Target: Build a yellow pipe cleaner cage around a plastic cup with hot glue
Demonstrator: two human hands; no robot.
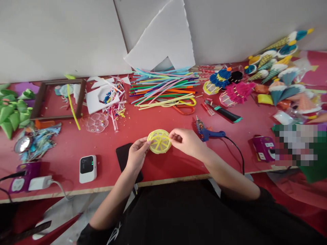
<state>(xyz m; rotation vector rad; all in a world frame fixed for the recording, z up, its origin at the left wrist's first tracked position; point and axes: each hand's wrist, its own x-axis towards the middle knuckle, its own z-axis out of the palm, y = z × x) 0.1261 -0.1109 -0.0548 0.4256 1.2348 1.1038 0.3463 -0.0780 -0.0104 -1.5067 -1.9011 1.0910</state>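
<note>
Between my hands, over the front of the red table, is a round yellow disc (160, 141) with a rim and spokes like a lemon slice. My left hand (138, 153) pinches its left edge between thumb and fingers. At the upper right edge, my right hand (185, 141) has its fingertips pressed together on the rim; whether they hold a separate small piece cannot be made out. A black phone (124, 154) lies partly under my left hand. To the right of my right hand rests a blue hot glue gun (209, 133) with a black cord.
Colourful pipe cleaners (163, 85) are piled at the back, near orange-handled scissors (185, 109). Green-black pliers (228, 114) lie to the right. A brown frame (83, 98), white device (88, 169) and purple power sockets (264, 148) stand around. Another person's sleeve (313, 163) shows far right.
</note>
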